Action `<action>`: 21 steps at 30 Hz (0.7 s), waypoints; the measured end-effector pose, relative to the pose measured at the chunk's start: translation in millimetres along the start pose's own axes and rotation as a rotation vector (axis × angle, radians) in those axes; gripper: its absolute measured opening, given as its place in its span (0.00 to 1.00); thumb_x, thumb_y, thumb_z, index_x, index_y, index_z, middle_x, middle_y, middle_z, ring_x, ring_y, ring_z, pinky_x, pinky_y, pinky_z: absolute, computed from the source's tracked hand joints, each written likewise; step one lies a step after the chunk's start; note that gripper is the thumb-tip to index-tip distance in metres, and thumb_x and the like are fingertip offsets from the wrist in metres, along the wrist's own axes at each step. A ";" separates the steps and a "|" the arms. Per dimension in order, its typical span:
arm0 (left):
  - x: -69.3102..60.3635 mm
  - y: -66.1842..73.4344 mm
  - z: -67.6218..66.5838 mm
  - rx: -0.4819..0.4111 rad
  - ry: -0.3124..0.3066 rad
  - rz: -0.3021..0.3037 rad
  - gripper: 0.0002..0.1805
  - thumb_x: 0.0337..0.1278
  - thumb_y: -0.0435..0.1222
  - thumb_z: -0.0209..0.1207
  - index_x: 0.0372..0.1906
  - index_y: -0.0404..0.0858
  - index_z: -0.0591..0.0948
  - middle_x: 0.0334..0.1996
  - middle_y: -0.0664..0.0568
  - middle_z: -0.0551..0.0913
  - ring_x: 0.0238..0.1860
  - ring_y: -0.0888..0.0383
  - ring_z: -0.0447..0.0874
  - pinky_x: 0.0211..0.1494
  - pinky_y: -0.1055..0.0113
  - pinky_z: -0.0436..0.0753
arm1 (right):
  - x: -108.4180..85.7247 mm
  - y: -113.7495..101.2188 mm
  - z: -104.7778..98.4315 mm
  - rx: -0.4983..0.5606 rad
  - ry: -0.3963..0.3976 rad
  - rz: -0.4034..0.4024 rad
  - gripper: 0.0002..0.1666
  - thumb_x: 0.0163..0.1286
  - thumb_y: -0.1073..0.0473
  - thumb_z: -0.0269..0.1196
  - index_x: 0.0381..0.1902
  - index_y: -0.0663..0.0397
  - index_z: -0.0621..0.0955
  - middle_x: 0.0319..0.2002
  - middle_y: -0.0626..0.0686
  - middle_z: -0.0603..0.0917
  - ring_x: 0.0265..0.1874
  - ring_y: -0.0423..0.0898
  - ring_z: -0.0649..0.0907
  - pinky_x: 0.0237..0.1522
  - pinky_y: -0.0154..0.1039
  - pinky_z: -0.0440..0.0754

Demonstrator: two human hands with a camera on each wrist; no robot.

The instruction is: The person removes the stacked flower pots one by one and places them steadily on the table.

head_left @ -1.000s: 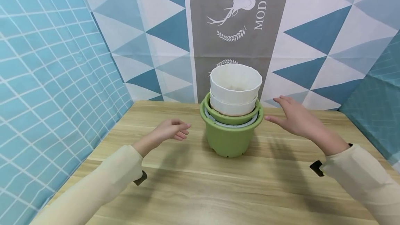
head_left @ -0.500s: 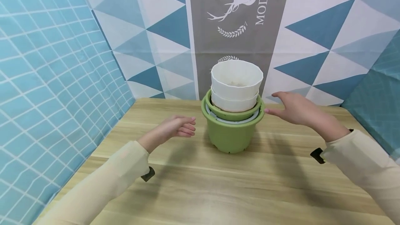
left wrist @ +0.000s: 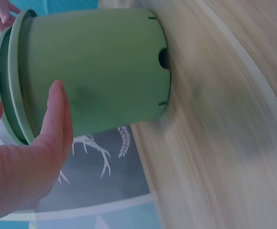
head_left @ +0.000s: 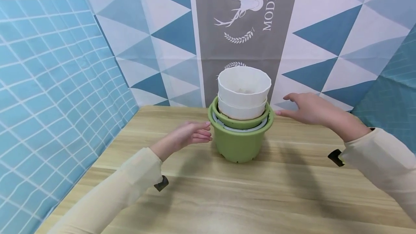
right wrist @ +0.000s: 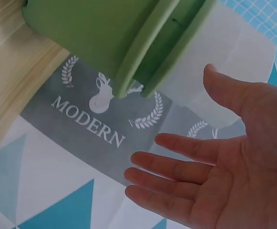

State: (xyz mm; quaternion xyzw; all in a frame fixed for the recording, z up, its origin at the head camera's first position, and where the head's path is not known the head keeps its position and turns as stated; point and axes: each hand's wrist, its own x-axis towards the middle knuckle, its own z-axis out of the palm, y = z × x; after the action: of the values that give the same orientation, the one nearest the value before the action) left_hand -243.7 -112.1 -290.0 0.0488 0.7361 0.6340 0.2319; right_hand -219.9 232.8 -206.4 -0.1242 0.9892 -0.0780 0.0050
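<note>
A stack of flower pots stands upright on the wooden table. Its outermost one is a green flower pot (head_left: 237, 145), with a grey rim (head_left: 239, 129) and a second green pot (head_left: 242, 122) nested inside. On top sit white flower pots (head_left: 243, 98), one in another. My left hand (head_left: 190, 135) is beside the green pot's left side, fingers extended; whether it touches is hard to tell. The left wrist view shows the green pot (left wrist: 95, 67) just past the fingers. To the right of the rim, my right hand (head_left: 308, 109) holds nothing, its fingers spread, as the right wrist view confirms.
The wooden table (head_left: 221, 198) runs up to a patterned cloth backdrop (head_left: 169, 46) close behind the pots. A blue tiled-print cloth (head_left: 48, 82) borders the left side, a teal cloth (head_left: 386, 89) the right.
My left hand has moved right and slightly up, closer to the green pot. The right hand has shifted little, staying beside the rim. The pots keep their place.
</note>
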 end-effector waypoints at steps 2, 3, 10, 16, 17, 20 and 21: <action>1.9 0.6 2.9 -0.036 0.002 0.006 0.27 0.69 0.41 0.52 0.62 0.23 0.68 0.55 0.30 0.78 0.46 0.54 0.85 0.64 0.59 0.83 | -0.4 0.8 -3.5 -0.011 0.002 0.002 0.50 0.66 0.29 0.54 0.67 0.65 0.66 0.64 0.72 0.70 0.63 0.70 0.70 0.59 0.71 0.74; 2.5 1.1 4.5 -0.055 0.000 0.011 0.26 0.69 0.39 0.52 0.61 0.23 0.68 0.53 0.31 0.80 0.46 0.54 0.86 0.65 0.57 0.82 | -0.5 1.2 -5.5 -0.017 0.002 0.006 0.51 0.65 0.28 0.53 0.67 0.65 0.65 0.64 0.71 0.70 0.63 0.70 0.70 0.59 0.71 0.74; 2.9 5.8 17.6 -0.120 0.011 0.028 0.23 0.69 0.36 0.53 0.59 0.22 0.69 0.37 0.45 0.84 0.39 0.57 0.86 0.66 0.56 0.81 | -0.3 2.0 -19.2 -0.033 0.022 0.014 0.49 0.65 0.29 0.55 0.67 0.64 0.66 0.64 0.72 0.71 0.60 0.69 0.73 0.57 0.70 0.76; 1.0 9.7 29.0 -0.151 0.075 0.042 0.22 0.66 0.35 0.56 0.57 0.23 0.70 0.36 0.46 0.85 0.37 0.59 0.87 0.56 0.64 0.87 | 4.6 -2.4 -29.8 -0.004 0.075 0.008 0.40 0.72 0.37 0.51 0.66 0.65 0.67 0.62 0.71 0.72 0.60 0.68 0.73 0.57 0.69 0.76; 0.9 10.2 30.0 -0.168 0.078 0.041 0.22 0.66 0.35 0.56 0.57 0.23 0.71 0.35 0.47 0.85 0.37 0.59 0.86 0.55 0.65 0.88 | 6.0 -4.0 -31.6 0.009 0.090 0.011 0.38 0.74 0.39 0.49 0.65 0.65 0.68 0.62 0.71 0.73 0.59 0.68 0.74 0.57 0.69 0.77; 0.1 13.0 31.8 -0.220 0.092 0.021 0.21 0.66 0.35 0.56 0.57 0.24 0.72 0.33 0.48 0.84 0.35 0.60 0.86 0.52 0.68 0.89 | 12.0 -9.4 -37.2 0.043 0.133 0.006 0.36 0.76 0.41 0.44 0.65 0.66 0.69 0.59 0.71 0.75 0.56 0.66 0.76 0.55 0.67 0.78; 0.1 14.0 32.0 -0.235 0.093 0.015 0.21 0.66 0.35 0.56 0.57 0.25 0.71 0.33 0.49 0.84 0.35 0.60 0.86 0.51 0.69 0.89 | 14.3 -11.6 -39.1 0.050 0.143 0.006 0.36 0.76 0.41 0.44 0.64 0.66 0.69 0.58 0.71 0.75 0.55 0.66 0.76 0.55 0.67 0.79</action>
State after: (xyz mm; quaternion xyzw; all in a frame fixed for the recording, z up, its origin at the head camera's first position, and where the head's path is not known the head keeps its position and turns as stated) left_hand -234.0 -80.2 -279.5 -0.0026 0.6664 0.7192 0.1968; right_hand -232.0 224.1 -165.9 -0.1153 0.9851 -0.1115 -0.0625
